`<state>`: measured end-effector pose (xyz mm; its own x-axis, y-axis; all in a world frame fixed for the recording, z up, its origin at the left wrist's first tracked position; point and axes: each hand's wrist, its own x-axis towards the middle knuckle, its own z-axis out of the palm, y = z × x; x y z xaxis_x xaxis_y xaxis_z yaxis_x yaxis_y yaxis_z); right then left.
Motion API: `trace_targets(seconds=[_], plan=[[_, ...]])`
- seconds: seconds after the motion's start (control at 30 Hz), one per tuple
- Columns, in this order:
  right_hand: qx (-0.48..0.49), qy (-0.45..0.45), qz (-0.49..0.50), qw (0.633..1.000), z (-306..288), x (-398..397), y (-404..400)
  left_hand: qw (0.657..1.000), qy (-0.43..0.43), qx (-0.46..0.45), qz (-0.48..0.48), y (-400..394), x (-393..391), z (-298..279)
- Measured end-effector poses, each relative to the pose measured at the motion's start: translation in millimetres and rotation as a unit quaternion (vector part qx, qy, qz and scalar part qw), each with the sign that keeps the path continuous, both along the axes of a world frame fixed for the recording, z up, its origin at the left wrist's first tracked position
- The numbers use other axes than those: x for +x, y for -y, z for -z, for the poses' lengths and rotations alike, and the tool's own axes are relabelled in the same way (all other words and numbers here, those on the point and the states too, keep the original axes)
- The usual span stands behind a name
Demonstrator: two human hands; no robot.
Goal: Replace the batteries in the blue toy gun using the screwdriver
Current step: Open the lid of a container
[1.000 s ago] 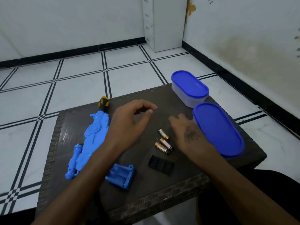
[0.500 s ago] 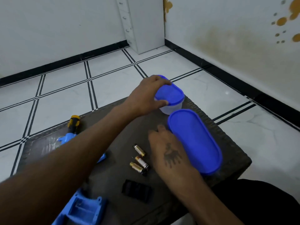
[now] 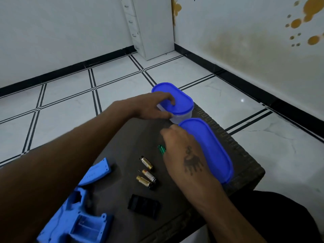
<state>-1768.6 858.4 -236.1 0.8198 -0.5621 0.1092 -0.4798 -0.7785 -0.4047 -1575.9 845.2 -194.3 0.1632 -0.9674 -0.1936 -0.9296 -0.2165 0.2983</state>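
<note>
While the left hand (image 3: 154, 107) grips the small tub (image 3: 175, 106) at twelve o'clock, the right hand (image 3: 182, 155), fingers curled on something green (image 3: 161, 149), seems mid-fetch; next, likely lift the lid.

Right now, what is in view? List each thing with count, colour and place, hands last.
toy gun: 1, blue, table's near-left, battery bay open
batteries: 3, gold and black, loose mid-table
battery cover: 1, black, near the batteries
green item: 1, by the right hand, unclear what
far container: 1, blue lid, table's far edge
near container: 1, blue lid, table's right
table: 1, dark woven
left hand: grips the far container
right hand: curled, beside the near container
</note>
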Motion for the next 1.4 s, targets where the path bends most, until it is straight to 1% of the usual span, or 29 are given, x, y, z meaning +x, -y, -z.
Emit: trace_targets(seconds=[0.07, 0.13, 0.2, 0.27, 0.33, 0.47, 0.57, 0.63, 0.7, 0.77, 0.83, 0.9, 0.97, 1.07, 1.13, 1.23, 1.33, 1.4], plan=[[0.033, 0.021, 0.02, 0.999, -10.8, -1.8, 4.1, 0.999, 0.033, -0.019, 0.012, -13.1, 0.8, 2.3], [0.055, 0.047, 0.052, 0.996, -27.9, -5.8, 11.2, 0.994, 0.084, -0.06, 0.027, -20.2, -2.7, 6.0], [0.049, 0.044, 0.064, 0.996, -37.7, -8.8, 18.7, 0.986, 0.125, -0.102, 0.036, -20.4, -9.6, 9.5], [0.049, 0.073, 0.074, 0.993, -39.4, -10.5, 24.9, 0.979, 0.154, -0.128, 0.048, -15.3, -18.6, 12.1], [0.05, 0.109, 0.089, 0.989, -34.6, -13.1, 29.0, 0.972, 0.18, -0.138, 0.053, -8.7, -26.6, 14.5], [0.061, 0.136, 0.104, 0.983, -25.8, -14.3, 31.4, 0.956, 0.232, -0.163, 0.069, -8.2, -25.7, 14.9], [0.048, 0.158, 0.094, 0.982, -20.8, -16.9, 30.1, 0.947, 0.272, -0.129, 0.109, -34.1, -9.7, 8.5], [0.049, 0.163, 0.086, 0.982, -19.3, -18.3, 31.6, 0.952, 0.267, -0.086, 0.124, -60.4, 3.3, 4.2], [0.058, 0.144, 0.08, 0.985, -21.2, -17.6, 30.5, 0.962, 0.243, -0.046, 0.114, -92.5, 15.2, 0.1], [0.064, 0.127, 0.075, 0.987, -23.5, -14.8, 30.5, 0.978, 0.197, -0.019, 0.059, -117.2, 24.7, -5.3], [0.067, 0.121, 0.074, 0.988, -30.1, -9.7, 31.8, 0.989, 0.139, -0.039, -0.02, -127.1, 27.1, -8.3], [0.071, 0.121, 0.071, 0.988, -35.1, 1.7, 38.6, 0.989, 0.091, -0.077, -0.087, -123.7, 20.0, -7.3], [0.08, 0.087, 0.064, 0.991, -39.4, 18.1, 47.7, 0.987, 0.055, -0.06, -0.141, -113.0, 4.6, 0.6], [0.102, 0.023, 0.066, 0.992, -40.0, 48.0, 66.9, 0.982, 0.088, -0.02, -0.164, -90.8, -22.9, 17.3], [0.131, 0.0, 0.079, 0.988, -40.1, 64.7, 80.3, 0.978, 0.082, -0.01, -0.19, -78.9, -30.1, 26.6], [0.191, -0.011, 0.091, 0.977, -39.8, 79.1, 94.3, 0.972, 0.065, -0.017, -0.225, -72.1, -30.9, 35.6], [0.218, -0.037, 0.095, 0.971, -36.3, 87.6, 101.0, 0.966, 0.091, -0.037, -0.238, -71.7, -33.6, 44.1], [0.26, -0.035, 0.097, 0.96, -33.9, 92.2, 104.2, 0.965, 0.096, -0.049, -0.241, -70.7, -33.6, 47.6]])
